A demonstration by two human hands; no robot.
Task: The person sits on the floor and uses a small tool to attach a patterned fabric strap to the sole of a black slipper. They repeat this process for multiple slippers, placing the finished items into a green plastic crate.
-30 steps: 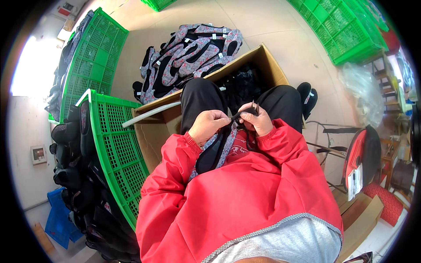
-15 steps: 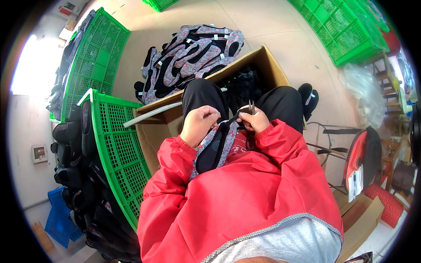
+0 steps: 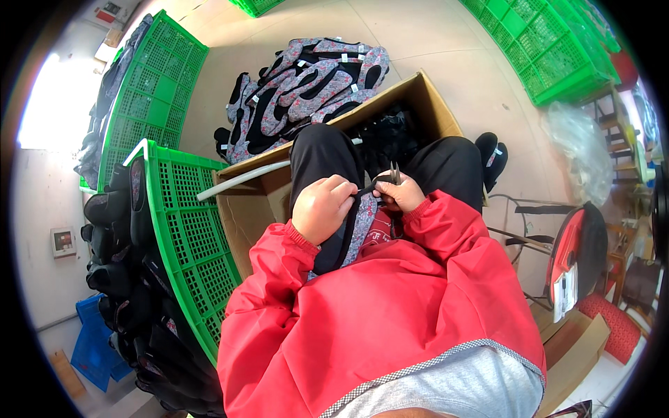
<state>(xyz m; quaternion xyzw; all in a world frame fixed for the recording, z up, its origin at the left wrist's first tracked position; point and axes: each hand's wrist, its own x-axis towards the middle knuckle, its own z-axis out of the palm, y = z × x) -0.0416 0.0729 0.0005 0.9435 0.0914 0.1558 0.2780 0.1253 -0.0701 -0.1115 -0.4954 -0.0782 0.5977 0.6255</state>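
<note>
Across my lap lies a slipper [image 3: 360,224] in grey floral cloth with a black inside, its lower part resting against my red smock. My left hand [image 3: 320,211] pinches the black edge at its upper end and covers part of it. Close by on the right, my right hand [image 3: 406,193] is closed on the same black edge. Thread snips [image 3: 395,173] are also tucked in that hand, with their dark pointed blades sticking up past the fingers. Their handles are mostly hidden in the palm.
Around my knees stands an open cardboard box [image 3: 435,104] with black material inside. Beyond it, many floral slippers [image 3: 313,90] are heaped on the floor. Green crates [image 3: 191,223] line the left, beside stacked black slippers [image 3: 115,272]. A clear plastic bag [image 3: 578,150] lies right.
My left hand has moved right and turned over, closing on the slipper's black edge nearer my right hand. My right hand has shifted slightly left, still with the snips.
</note>
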